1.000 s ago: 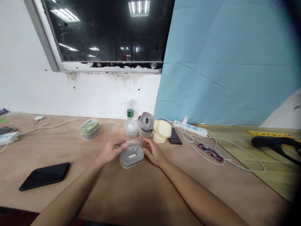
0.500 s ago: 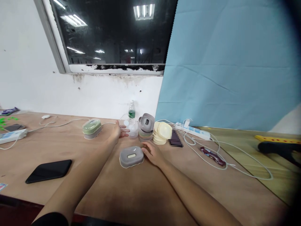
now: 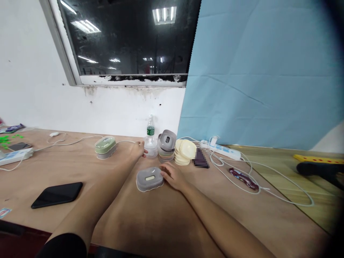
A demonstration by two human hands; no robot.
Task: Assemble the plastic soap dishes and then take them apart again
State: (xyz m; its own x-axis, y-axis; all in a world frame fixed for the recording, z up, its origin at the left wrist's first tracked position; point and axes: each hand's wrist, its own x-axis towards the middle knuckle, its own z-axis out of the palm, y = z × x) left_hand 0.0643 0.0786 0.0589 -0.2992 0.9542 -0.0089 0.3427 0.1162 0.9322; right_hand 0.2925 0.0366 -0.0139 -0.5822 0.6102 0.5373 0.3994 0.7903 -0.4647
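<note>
My left hand (image 3: 138,149) is closed at the left edge of a stack of clear plastic pieces (image 3: 151,147), its fingers partly hidden. My right hand (image 3: 173,175) lies on the table with thumb and fingers apart, the thumb at the right side of a grey oval box (image 3: 149,178). That box has a slot in its top, with something cream-coloured showing inside. Behind my right hand rise stacked grey lids (image 3: 168,140) with slots, resting on other coloured pieces. Beside them is a pile of cream oval plates (image 3: 185,152).
A green-and-grey box (image 3: 105,147) stands at left, behind a black phone (image 3: 57,195). Near the wall is a green-labelled bottle (image 3: 151,129). Power strips (image 3: 225,150) and loose white cables run along the right, around a maroon wrapper (image 3: 243,178).
My left hand has moved slightly right. The clear piece that was raised and tilted beside it is now down at the clear stack. My right hand has barely shifted.
</note>
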